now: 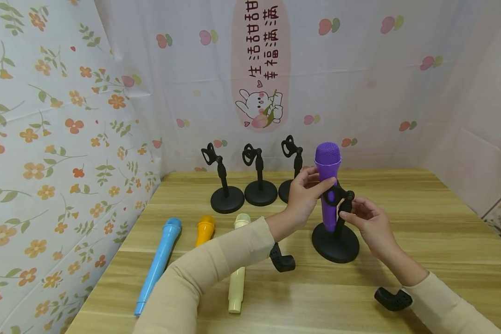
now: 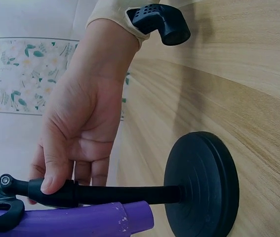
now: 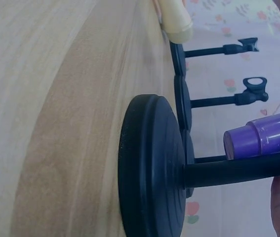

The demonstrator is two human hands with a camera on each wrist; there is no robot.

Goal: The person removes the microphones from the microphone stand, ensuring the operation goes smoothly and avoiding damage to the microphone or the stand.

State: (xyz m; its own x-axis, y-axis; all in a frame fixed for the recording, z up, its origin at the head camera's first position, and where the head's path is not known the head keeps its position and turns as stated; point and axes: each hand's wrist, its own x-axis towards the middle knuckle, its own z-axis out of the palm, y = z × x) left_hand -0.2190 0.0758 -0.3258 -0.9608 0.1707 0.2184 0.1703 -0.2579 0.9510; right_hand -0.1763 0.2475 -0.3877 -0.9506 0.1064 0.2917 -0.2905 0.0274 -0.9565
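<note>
A purple microphone (image 1: 327, 157) stands nearly upright in the clip of a black tabletop microphone stand (image 1: 337, 248). My left hand (image 1: 301, 197) holds the microphone just below its head, thumb in front. From the other side my right hand (image 1: 371, 227) grips the stand's post below the clip joint. In the left wrist view, the right thumb (image 2: 56, 173) presses on the thicker collar of the post. The microphone's lower end (image 3: 243, 140) hangs beside the post, above the round base, in the right wrist view.
Three more black stands (image 1: 260, 192) with bare clips line the table's back. At left lie a blue microphone (image 1: 158, 260), an orange microphone (image 1: 205, 229) and a cream microphone (image 1: 236, 290), the last two partly behind my left sleeve. A patterned cloth (image 1: 183, 102) hangs behind the table.
</note>
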